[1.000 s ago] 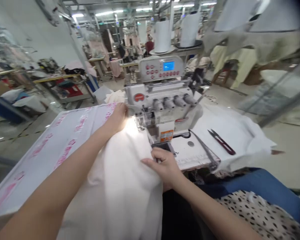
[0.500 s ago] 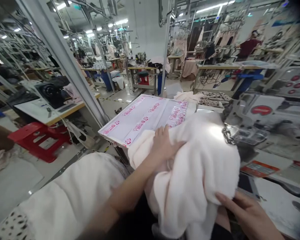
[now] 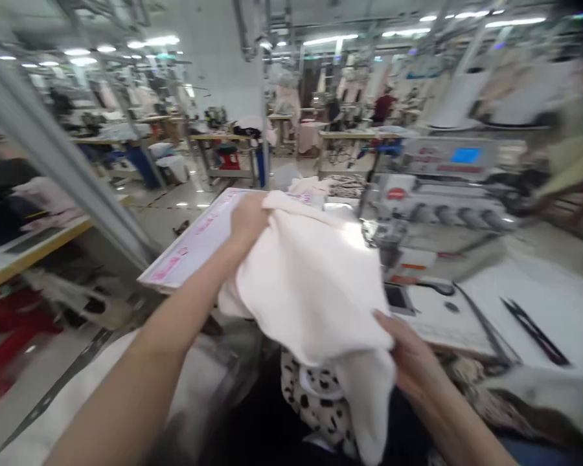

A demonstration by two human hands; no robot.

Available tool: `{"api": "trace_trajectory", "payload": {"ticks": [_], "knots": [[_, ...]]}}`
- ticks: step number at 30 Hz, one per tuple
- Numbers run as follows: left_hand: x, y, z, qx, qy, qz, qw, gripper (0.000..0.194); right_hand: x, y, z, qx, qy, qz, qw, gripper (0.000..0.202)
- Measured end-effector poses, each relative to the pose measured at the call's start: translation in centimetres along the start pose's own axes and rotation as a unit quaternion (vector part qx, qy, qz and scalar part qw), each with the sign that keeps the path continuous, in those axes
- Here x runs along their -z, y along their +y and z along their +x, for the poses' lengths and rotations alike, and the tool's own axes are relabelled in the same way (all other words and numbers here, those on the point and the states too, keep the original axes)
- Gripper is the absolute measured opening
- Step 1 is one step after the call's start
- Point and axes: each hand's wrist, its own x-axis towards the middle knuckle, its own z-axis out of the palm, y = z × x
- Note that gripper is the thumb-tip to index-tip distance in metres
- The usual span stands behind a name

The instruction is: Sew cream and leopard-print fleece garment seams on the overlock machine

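White cloth (image 3: 308, 278): held up between both hands, in front of the sewing machine (image 3: 437, 204). Left hand (image 3: 249, 220): closed on the cloth's upper left corner, fabric bunched at the fist. Right hand (image 3: 411, 349): pinching the cloth's right edge, thumb on top; the other fingers are partly hidden behind it. Below, the cloth hangs in a fold beside a black-spotted fabric (image 3: 320, 401). A second pale cloth (image 3: 197, 382) lies low, near the left forearm.

Upper right edge of the white cloth reaches the brightly lit spot by the needle area; cannot tell whether it is under the needle. Right of the machine: dark-handled snips (image 3: 534, 330) lying on a white sheet (image 3: 578, 291). Beyond the left hand: a board (image 3: 199, 236) with pink print, partly covered by hand and cloth. Machine's panel has a lit blue screen (image 3: 465, 155); white thread cones (image 3: 459, 97) stand above and behind.

Far off: worktables, ceiling lights, a person in dark red (image 3: 383, 107), blurred.
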Motion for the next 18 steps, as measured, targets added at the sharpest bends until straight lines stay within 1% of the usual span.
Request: {"api": "trace_trajectory", "payload": {"ticks": [1, 2, 3, 4, 5, 6, 7, 8, 9, 10, 11, 12, 13, 14, 15, 16, 18], "knots": [[0.3, 0.3, 1.7, -0.019, 0.01, -0.004, 1.0, 0.032, -0.5, 0.5, 0.2, 0.005, 0.001, 0.024, 1.0, 0.03], [0.4, 0.9, 2.9, -0.036, 0.018, -0.011, 0.999, 0.033, -0.6, 1.1, 0.5, 0.013, -0.001, 0.036, 0.999, 0.03], [0.4, 1.8, 3.4, -0.054, 0.026, -0.019, 0.998, 0.034, -0.5, 1.7, 0.8, 0.023, -0.005, 0.038, 0.999, 0.03], [0.4, 2.9, 3.1, -0.077, 0.032, -0.03, 0.996, 0.036, -0.1, 2.2, 0.9, 0.031, -0.013, 0.031, 0.999, 0.029], [0.3, 4.2, 1.9, -0.103, 0.038, -0.044, 0.993, 0.038, 0.4, 2.6, 0.9, 0.039, -0.021, 0.02, 0.999, 0.028], [0.3, 5.5, -0.3, -0.14, 0.045, -0.061, 0.987, 0.037, 0.9, 2.9, 0.8, 0.047, -0.031, 0.006, 0.998, 0.027], [0.2, 6.6, -3.1, -0.21, 0.059, -0.092, 0.972, 0.033, 1.5, 3.0, 0.5, 0.055, -0.041, -0.009, 0.998, 0.026], [0.1, 7.7, -6.4, -0.265, 0.064, -0.128, 0.954, 0.029, 1.9, 3.1, 0.1, 0.064, -0.051, -0.022, 0.996, 0.025], [-0.2, 8.5, -9.8, -0.312, 0.053, -0.153, 0.936, 0.029, 2.2, 3.1, -0.3, 0.077, -0.061, -0.035, 0.995, 0.023], [-0.6, 9.1, -13.1, -0.344, 0.04, -0.169, 0.923, 0.034, 2.4, 3.0, -0.6, 0.093, -0.066, -0.047, 0.992, 0.021], [-1.2, 9.6, -15.9, -0.36, 0.017, -0.177, 0.916, 0.039, 2.5, 3.0, -1.0, 0.11, -0.067, -0.061, 0.99, 0.021], [-1.8, 9.8, -18.0, -0.355, 0.016, -0.179, 0.917, 0.039, 2.7, 2.9, -1.2, 0.126, -0.059, -0.073, 0.988, 0.026], [-2.4, 9.8, -19.4, -0.341, 0.01, -0.166, 0.925, 0.037, 2.8, 2.8, -1.3, 0.14, -0.043, -0.081, 0.986, 0.035], [-3.0, 9.6, -20.0, -0.332, 0.0, -0.164, 0.929, 0.033, 3.1, 2.8, -1.3, 0.15, -0.022, -0.085, 0.985, 0.047], [-3.4, 9.4, -19.9, -0.311, -0.014, -0.167, 0.936, 0.028, 3.5, 2.7, -1.2, 0.156, -0.001, -0.082, 0.984, 0.059], [-3.5, 9.1, -19.3, -0.282, -0.033, -0.175, 0.943, 0.025, 3.9, 2.6, -1.1, 0.158, 0.019, -0.076, 0.984, 0.07], [-2.8, 8.7, -17.4, -0.195, -0.069, -0.191, 0.959, 0.021, 4.6, 2.4, -0.4, 0.152, 0.042, -0.063, 0.985, 0.085]]}}
